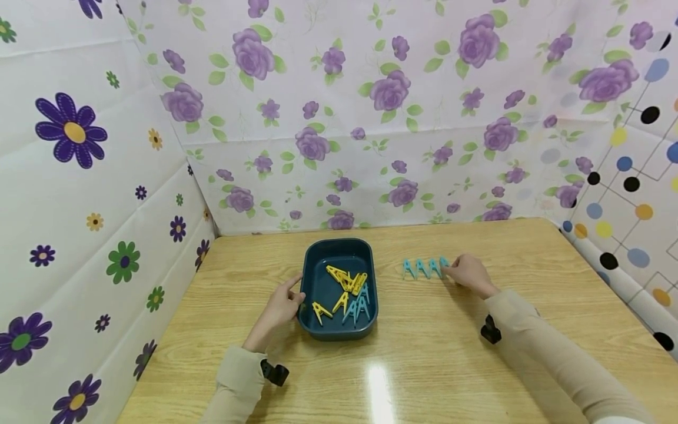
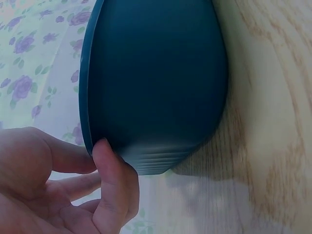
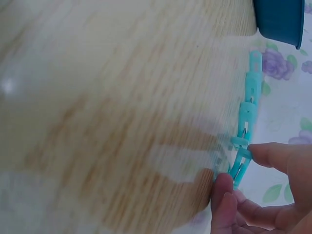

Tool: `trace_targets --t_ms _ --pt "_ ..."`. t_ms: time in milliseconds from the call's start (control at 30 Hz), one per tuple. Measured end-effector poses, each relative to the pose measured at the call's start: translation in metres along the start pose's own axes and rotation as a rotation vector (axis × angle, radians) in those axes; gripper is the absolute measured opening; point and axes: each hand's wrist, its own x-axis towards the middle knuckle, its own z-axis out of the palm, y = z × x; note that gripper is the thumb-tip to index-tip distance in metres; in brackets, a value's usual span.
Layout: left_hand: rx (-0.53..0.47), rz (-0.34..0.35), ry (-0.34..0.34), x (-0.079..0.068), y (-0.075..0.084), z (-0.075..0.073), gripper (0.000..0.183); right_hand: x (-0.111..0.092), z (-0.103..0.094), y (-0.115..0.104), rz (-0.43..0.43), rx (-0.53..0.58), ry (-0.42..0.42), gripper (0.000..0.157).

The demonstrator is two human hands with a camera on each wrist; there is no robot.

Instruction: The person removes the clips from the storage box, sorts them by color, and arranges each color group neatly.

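My left hand [image 1: 281, 305] pinches the left rim of a dark teal plastic basin [image 1: 339, 336], thumb on one side and fingers on the other in the left wrist view. Inside the basin lie several yellow clothespins [image 1: 341, 302] and three blue clothespins [image 1: 362, 306]. To its right, several light blue clothespins [image 1: 420, 264] stand in a row, legs down on the table. At the right end of that row, my right hand [image 1: 468, 274] pinches the last blue clothespin [image 3: 241, 165] between thumb and fingers; the row stretches away from it toward the basin in the right wrist view.
The wooden table [image 1: 424, 359] carries the basin and the row. A flowered cloth wall [image 1: 339, 147] rises along the back edge, with patterned sheets at the left [image 1: 95, 206] and right [image 1: 641, 194]. Both wrists wear small black cameras.
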Motion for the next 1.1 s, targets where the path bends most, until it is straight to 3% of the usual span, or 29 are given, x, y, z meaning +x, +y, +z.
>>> trace_targets --t_ms 400,733,900,1033,1100 --pt "0.016 0.001 0.003 -0.001 0.000 0.000 0.052 -0.001 -0.002 0.002 -0.007 -0.049 -0.019 0.039" --pt "0.015 0.002 0.000 -0.002 -0.001 0.001 0.052 -0.007 0.000 0.003 -0.025 -0.058 -0.020 0.044" --pt "0.016 -0.004 0.001 -0.002 -0.001 0.002 0.051 -0.010 0.001 -0.003 -0.069 -0.081 0.012 0.036" --pt "0.012 -0.003 0.004 -0.001 0.000 0.001 0.051 -0.011 0.003 -0.011 -0.133 -0.076 0.057 0.019" --pt "0.013 -0.002 0.007 0.000 0.000 0.001 0.051 -0.011 0.004 -0.017 -0.187 -0.073 0.095 0.018"
